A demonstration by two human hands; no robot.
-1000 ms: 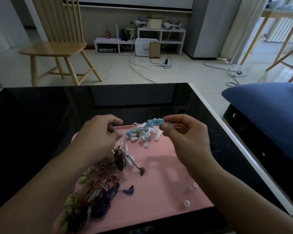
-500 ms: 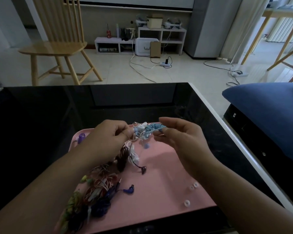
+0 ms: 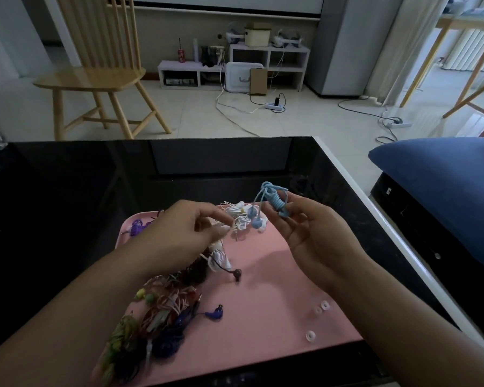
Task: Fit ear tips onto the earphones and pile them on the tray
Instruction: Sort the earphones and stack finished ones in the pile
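Two hands over the tray's far edge
Blue earphones are pinched by the right hand; an earbud should be steadied before a tip is pressed on. Left hand's fingers are curled, contents unclear.

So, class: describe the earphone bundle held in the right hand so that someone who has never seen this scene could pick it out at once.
Start at the pink tray on the black table. Above its far edge the right hand pinches a light blue earphone bundle. Unlike the white, brown and dark blue tangles lying on the tray, it is lifted clear, neatly coiled, with two pale blue buds dangling.
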